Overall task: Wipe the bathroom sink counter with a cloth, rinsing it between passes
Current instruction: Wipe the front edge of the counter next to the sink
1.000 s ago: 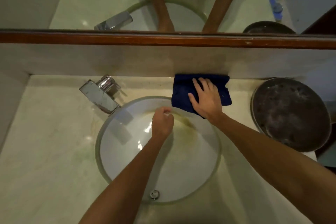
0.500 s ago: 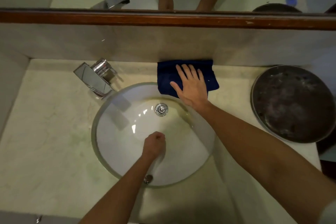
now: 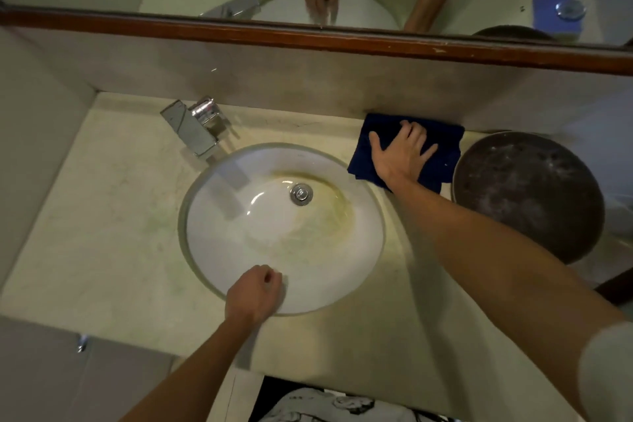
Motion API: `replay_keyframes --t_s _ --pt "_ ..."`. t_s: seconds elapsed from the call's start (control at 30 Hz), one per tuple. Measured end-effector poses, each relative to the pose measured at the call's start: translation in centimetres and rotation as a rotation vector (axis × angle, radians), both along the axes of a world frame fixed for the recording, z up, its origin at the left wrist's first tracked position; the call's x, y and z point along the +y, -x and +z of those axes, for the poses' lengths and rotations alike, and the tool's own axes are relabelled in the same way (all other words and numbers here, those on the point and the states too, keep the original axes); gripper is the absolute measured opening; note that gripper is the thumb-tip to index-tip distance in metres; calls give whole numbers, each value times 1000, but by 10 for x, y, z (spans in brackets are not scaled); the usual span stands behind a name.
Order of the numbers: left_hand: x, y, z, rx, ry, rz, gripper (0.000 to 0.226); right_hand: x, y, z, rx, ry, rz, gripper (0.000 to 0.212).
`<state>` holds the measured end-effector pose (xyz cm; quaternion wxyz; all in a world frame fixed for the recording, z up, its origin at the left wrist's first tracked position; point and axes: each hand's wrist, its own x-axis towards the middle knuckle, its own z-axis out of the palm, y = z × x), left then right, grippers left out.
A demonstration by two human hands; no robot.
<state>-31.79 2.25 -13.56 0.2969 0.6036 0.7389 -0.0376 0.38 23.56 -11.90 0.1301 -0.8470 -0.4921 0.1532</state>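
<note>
Hands first: the right hand [image 3: 402, 154] is pressing flat, fingers spread, on the dark blue cloth [image 3: 442, 147] lying on the pale marble bench [image 3: 102, 216] against the back wall, between the white sink [image 3: 284, 233] (yellow-stained around its drain) and a dark round basin [image 3: 527, 195]; the left hand [image 3: 253, 295] is hovering curled at the sink's near rim, holding nothing.

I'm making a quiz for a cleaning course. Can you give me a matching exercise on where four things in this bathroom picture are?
Things:
1. blue cloth
2. faucet
3. dark round pan
4. drain plug

Places:
A. far right of the counter
B. bottom of the sink basin
C. under the right hand, by the back wall
D. back left of the basin

Pairs: 1-C, 2-D, 3-A, 4-B
</note>
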Motion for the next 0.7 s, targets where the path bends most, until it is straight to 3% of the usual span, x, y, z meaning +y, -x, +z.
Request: replay_keyframes --t_s 0.17,0.7 --pt "-6 -4 3 -14 -139 28 25 -1 10 -15 -167 9 -5 86" --pt "-7 -3 1 33 -185 -47 26 -31 13 -17 -225 17 -24 83"
